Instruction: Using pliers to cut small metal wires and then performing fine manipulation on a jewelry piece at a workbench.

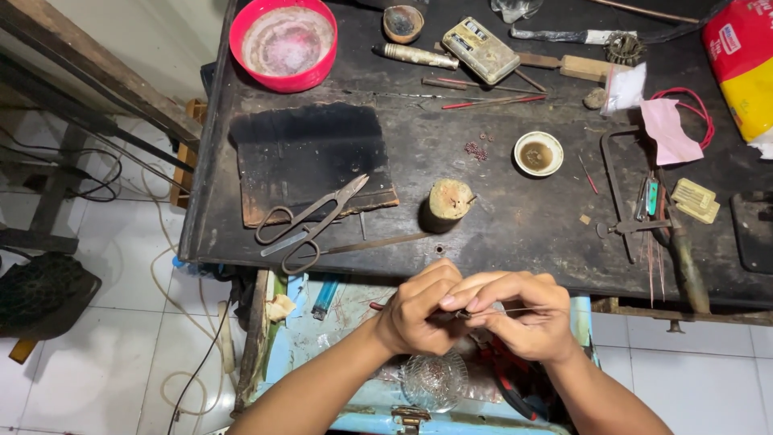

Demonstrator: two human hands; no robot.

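My left hand [419, 310] and my right hand [523, 314] meet in front of the dark workbench [499, 217], over an open blue drawer [322, 346]. Both pinch a thin metal wire [523, 309] that runs out to the right between the fingertips. A small dark piece sits on the wire where the thumbs touch. A red-tipped stick pokes out at the left of my left hand. A clear glass bowl [435, 380] with tiny reddish beads stands below the hands.
Metal shears [310, 221] lie on a charred block [310, 161]. A wooden stump [448, 203], a small white cup [538, 154], a red bowl [283, 42], a saw frame [624, 189], loose beads [477, 149] and files sit on the bench. Cables trail on the tiled floor at left.
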